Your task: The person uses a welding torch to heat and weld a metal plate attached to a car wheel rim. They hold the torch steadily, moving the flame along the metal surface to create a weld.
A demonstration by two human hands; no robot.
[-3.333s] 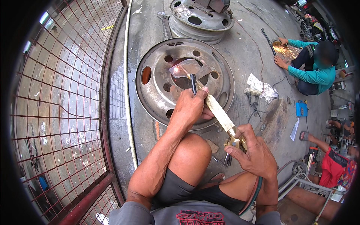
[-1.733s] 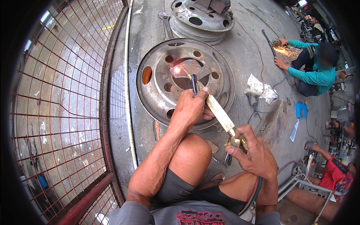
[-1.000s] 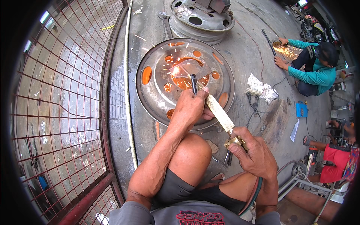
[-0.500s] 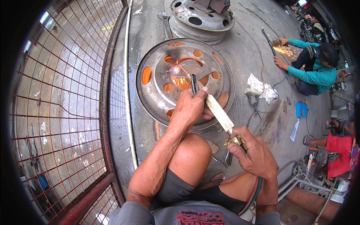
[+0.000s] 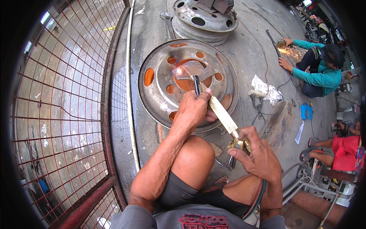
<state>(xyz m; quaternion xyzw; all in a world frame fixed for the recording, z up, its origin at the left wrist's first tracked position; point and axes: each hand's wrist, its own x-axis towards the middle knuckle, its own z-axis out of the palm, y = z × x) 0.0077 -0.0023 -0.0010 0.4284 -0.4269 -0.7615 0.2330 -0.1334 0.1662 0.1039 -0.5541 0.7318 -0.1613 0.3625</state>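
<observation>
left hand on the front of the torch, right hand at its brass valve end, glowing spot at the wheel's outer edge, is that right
No: the glowing spot is on a flat piece over the middle of the wheel, not at its outer edge, as the head view shows. Left hand on the front of the torch, right hand at its brass valve end: correct.

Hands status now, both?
Left hand: closed, holding the torch toward its front.
Right hand: closed, holding the same torch at its brass valves.
</observation>
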